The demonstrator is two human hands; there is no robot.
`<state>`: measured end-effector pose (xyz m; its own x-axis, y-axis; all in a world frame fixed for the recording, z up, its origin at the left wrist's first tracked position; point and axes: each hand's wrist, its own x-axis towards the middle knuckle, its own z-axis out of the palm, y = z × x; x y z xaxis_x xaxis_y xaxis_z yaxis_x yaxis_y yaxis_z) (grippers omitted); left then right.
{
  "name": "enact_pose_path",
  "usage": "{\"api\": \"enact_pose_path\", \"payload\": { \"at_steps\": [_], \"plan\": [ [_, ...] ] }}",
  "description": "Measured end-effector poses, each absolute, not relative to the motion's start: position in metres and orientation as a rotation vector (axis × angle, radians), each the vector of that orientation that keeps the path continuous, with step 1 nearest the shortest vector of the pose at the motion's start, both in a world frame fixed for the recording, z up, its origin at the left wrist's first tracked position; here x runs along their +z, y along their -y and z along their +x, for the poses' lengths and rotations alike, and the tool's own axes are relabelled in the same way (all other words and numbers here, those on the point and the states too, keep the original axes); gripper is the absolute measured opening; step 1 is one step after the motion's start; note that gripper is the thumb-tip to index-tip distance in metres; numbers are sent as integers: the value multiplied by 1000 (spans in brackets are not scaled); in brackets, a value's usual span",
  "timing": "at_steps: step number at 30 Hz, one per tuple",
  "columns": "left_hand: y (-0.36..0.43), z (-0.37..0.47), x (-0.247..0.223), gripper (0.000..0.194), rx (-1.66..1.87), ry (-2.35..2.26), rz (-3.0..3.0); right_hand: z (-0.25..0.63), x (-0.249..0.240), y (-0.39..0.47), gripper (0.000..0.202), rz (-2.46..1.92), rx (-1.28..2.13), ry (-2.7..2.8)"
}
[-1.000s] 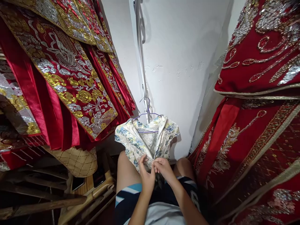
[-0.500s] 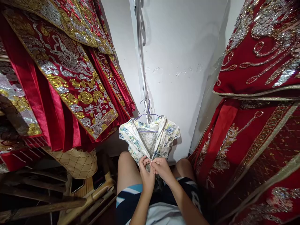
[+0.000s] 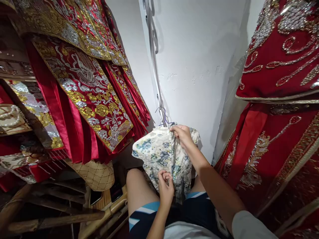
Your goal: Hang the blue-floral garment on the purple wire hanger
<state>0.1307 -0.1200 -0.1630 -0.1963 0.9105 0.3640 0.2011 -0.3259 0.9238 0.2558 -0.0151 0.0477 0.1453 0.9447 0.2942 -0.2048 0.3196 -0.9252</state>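
Note:
A white short-sleeved top with a blue and yellow floral print (image 3: 155, 147) hangs in front of me on a thin purple hanger (image 3: 164, 117). Pinched at its neckline, on the upper end of the front seam, is my right hand (image 3: 182, 134). My left hand (image 3: 166, 186) grips the same seam lower down, fingers curled in. Between the two hands the seam runs nearly straight and upright, its edges together. Whether a small zip pull sits in the right fingers cannot be made out.
A white metal rail (image 3: 152, 49) runs up the pale wall (image 3: 191, 43). Red embroidered garments (image 3: 92, 89) hang at left, and more beaded red ones (image 3: 269, 76) at right. Bamboo furniture (image 3: 57, 222) stands lower left, with a dark phone-like object (image 3: 116, 192) on it.
My right hand has risen from the lower opening to the neckline. The opening, spread in a V before, is now closed. My left hand stays low on the seam. The view has shifted slightly left.

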Motion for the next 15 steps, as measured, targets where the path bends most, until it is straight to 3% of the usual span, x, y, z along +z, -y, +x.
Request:
{"api": "enact_pose_path", "payload": {
  "at_steps": [5,11,15],
  "plan": [
    [123,134,-142,36,1580,-1270,1329,253,39,27,14,-850,998,1212],
    [81,126,-17,35,1843,-1073,1589,253,25,34,13,-838,938,1303],
    [45,119,42,23,1592,-1189,2125,257,30,34,13,-855,859,1341]
  ]
}}
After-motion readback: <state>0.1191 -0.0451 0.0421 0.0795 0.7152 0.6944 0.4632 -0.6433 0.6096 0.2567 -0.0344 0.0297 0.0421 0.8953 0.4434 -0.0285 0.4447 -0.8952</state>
